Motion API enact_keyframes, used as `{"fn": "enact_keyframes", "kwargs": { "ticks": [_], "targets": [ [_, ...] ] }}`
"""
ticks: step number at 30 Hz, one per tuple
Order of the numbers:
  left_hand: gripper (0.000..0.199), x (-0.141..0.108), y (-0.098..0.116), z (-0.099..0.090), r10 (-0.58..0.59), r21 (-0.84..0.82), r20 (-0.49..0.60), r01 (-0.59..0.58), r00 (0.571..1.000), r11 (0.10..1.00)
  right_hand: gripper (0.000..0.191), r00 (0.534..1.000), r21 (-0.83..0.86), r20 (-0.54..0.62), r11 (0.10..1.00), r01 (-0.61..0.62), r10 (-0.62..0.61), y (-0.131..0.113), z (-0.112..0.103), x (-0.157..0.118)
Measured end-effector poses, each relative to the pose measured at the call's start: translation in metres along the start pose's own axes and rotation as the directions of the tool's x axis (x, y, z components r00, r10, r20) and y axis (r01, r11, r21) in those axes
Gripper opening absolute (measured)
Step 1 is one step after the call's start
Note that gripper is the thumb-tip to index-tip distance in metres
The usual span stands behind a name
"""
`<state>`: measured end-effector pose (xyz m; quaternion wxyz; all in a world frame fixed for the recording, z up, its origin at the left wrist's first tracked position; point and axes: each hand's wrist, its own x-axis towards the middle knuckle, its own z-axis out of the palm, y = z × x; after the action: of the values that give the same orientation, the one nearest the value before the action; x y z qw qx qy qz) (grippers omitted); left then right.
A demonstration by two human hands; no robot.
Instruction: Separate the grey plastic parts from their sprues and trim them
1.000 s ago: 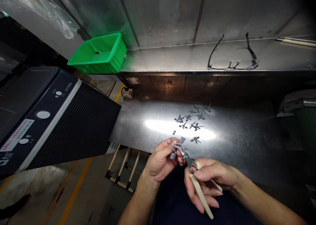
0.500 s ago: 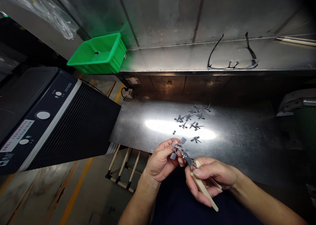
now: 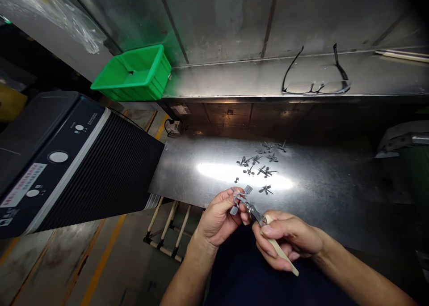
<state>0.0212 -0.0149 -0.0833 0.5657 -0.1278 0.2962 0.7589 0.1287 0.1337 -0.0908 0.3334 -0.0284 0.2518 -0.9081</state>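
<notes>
My left hand (image 3: 219,216) pinches a small grey plastic part (image 3: 238,198) with ribbed, flat ends and thin branches. My right hand (image 3: 288,239) is wrapped round a pair of cutting pliers (image 3: 279,252) with cream handles. The metal jaws of the pliers meet the grey part beside my left fingertips; whether the blades are fully closed is too small to tell. Beyond my hands, several dark grey branched plastic pieces (image 3: 266,171) lie scattered on the metal table (image 3: 187,180). Two tiny grey bits (image 3: 236,180) lie just past my left hand.
A green bin (image 3: 134,80) stands on the raised metal shelf (image 3: 228,80) at the left, with a small dark thing inside. Eyeglasses (image 3: 315,89) rest farther right on that shelf. A large black machine (image 3: 97,163) with knobs flanks the table's left side. A white socket (image 3: 174,127) sits behind.
My right hand has squeezed the pliers' handles closer together, and the pliers have turned slightly. My left hand and the grey part have shifted barely. The scattered pieces stay put.
</notes>
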Motion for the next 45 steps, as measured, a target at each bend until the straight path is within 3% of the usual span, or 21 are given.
{"fn": "enact_keyframes", "kwargs": {
  "ticks": [15, 28, 45],
  "targets": [
    [0.03, 0.001, 0.004, 0.001, 0.063, 0.096, -0.039, -0.059, 0.997, 0.994, 0.033, 0.994, -0.004, 0.025, 0.994, 0.106, -0.106, -0.005, 0.003, -0.006],
    [0.03, 0.001, 0.006, 0.007, 0.026, 0.038, 0.001, -0.026, 1.0, 0.999, 0.039, 0.992, 0.046, 0.119, 0.998, 0.038, -0.043, 0.004, -0.009, -0.001],
    [0.02, 0.001, 0.001, 0.0, 0.02, 0.055, 0.098, -0.026, 0.995, 0.998, 0.042, 0.975, 0.194, 0.212, 0.981, 0.031, -0.073, 0.013, -0.013, 0.005]
  ]
}}
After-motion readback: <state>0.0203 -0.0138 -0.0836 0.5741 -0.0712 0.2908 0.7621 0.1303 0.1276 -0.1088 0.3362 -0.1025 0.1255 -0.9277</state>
